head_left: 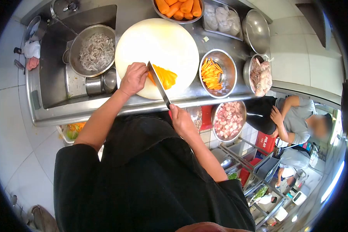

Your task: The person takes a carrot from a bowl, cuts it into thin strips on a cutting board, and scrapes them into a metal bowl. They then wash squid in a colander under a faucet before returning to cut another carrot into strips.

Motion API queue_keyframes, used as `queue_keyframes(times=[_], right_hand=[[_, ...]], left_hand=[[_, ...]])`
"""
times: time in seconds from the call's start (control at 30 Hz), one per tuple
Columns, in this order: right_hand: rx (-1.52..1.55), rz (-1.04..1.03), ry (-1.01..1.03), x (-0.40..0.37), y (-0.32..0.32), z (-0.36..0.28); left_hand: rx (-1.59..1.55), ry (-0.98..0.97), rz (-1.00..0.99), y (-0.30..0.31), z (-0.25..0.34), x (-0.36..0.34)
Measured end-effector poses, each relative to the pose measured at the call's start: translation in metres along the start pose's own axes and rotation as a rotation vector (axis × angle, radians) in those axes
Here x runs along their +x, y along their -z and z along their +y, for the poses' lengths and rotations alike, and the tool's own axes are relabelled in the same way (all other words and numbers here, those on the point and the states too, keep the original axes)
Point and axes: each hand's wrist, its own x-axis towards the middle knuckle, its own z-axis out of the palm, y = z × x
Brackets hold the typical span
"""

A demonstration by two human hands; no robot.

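Observation:
A round white cutting board (158,42) lies on the steel counter. Sliced carrot pieces (165,76) sit near the board's front edge. My left hand (133,78) presses down on the carrot from the left. My right hand (178,115) grips the handle of a long knife (158,85), whose blade lies across the carrot next to my left fingers. A steel bowl of cut carrot strips (212,72) stands just right of the board.
A sink (52,65) at left holds a bowl of pale shredded food (96,51). Whole peeled carrots (179,7), a tray of pale pieces (221,18), an upturned bowl (256,30) and bowls of raw meat (260,75) (228,120) surround the board. Another person (294,120) sits at right.

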Motion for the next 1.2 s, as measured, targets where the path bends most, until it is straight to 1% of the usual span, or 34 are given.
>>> queue_keyframes(times=[0.1,0.17,0.2,0.33,0.43,0.53,0.63,0.73,0.83,0.9,1.0,1.2], right_hand=[[-0.019,0.038,0.035,0.012,-0.018,0.006],[-0.016,0.065,0.055,0.02,-0.023,0.008],[-0.011,0.07,0.053,0.022,-0.024,0.01],[0.032,0.048,0.085,0.022,-0.01,0.009],[0.009,0.016,0.012,0.008,0.01,-0.015],[0.048,0.039,0.041,-0.006,0.012,-0.014],[-0.003,-0.04,-0.031,-0.011,0.015,-0.008],[-0.023,-0.02,-0.017,-0.012,0.011,-0.002],[-0.047,0.041,0.103,0.016,-0.015,0.017],[-0.051,0.037,0.063,0.021,-0.018,0.015],[-0.025,0.006,0.022,0.024,-0.014,0.01],[-0.02,0.005,-0.009,0.01,0.006,-0.01]], left_hand=[[-0.047,0.031,-0.009,0.001,-0.001,0.0],[-0.076,0.065,0.033,0.0,-0.001,0.0],[-0.094,0.084,0.051,0.0,0.0,0.0],[-0.093,0.054,0.099,-0.001,0.001,0.001],[-0.079,0.029,0.087,-0.001,0.001,0.002],[-0.064,0.011,0.095,-0.002,-0.001,0.002],[-0.073,0.021,0.07,-0.001,-0.001,0.002],[-0.075,0.034,0.058,-0.001,0.0,0.001],[-0.08,0.045,0.069,-0.002,0.001,-0.001],[-0.089,0.075,0.059,0.0,0.002,0.0],[-0.121,0.117,0.118,-0.002,0.001,-0.002],[-0.085,0.048,0.132,-0.005,-0.004,-0.002]])
